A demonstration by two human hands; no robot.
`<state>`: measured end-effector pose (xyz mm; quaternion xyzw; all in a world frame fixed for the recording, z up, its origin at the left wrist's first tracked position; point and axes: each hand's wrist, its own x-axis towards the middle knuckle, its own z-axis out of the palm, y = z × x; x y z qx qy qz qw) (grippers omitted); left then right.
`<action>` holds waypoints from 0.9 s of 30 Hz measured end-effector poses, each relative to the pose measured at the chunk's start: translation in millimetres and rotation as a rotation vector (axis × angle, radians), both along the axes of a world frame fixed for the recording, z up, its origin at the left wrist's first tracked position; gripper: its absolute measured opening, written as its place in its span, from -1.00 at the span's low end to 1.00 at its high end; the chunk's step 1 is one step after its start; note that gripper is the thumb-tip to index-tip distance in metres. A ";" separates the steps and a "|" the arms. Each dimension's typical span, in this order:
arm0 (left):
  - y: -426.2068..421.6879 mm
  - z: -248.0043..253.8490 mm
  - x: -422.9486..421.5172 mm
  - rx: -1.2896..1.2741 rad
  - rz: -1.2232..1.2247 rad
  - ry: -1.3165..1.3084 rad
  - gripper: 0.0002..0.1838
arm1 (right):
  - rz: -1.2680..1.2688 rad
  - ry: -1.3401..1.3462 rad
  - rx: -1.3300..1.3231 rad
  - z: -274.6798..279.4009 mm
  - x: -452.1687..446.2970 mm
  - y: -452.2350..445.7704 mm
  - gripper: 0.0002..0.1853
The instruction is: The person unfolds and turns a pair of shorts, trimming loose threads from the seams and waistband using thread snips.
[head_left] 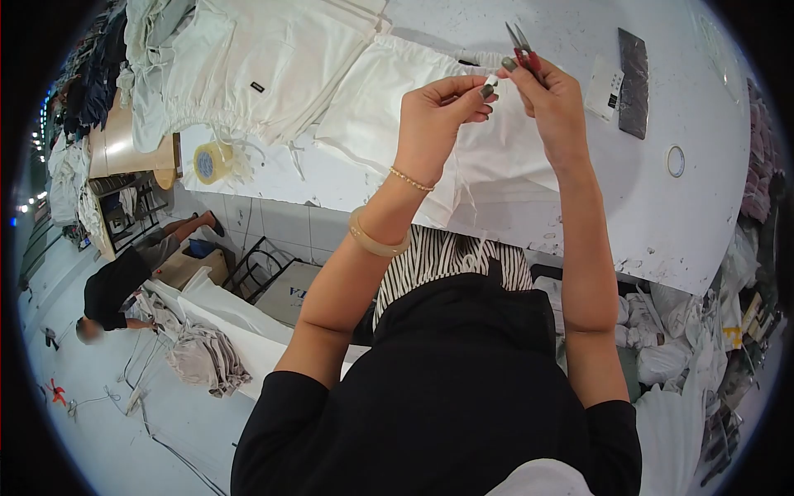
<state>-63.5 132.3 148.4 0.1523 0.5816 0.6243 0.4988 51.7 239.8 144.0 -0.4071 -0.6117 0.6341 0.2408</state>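
Note:
Above the white table [637,198], my left hand [451,112] pinches a small white piece [491,80] between thumb and finger. My right hand [547,99] is closed around red-handled thread snips [526,59], their metal blades pointing away from me and apart. Its thumb and finger come close to the small white piece. Beneath both hands lies a white garment [372,103] with a gathered waistband, and loose threads hang over its near edge. Farther left is a stack of white garments [223,70] with a small black label [257,86].
A tape roll [212,163] sits at the table's left edge. To the right are a dark strip [633,83], a white card [605,88] and a ring [676,161]. A co-worker [116,285] bends over fabric at left. Bagged items [664,362] lie lower right.

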 end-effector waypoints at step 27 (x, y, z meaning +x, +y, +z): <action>2.3 -7.5 1.2 0.075 -0.006 -0.296 -0.77 | 0.002 -0.108 0.728 -1.8 20.8 -11.7 -0.77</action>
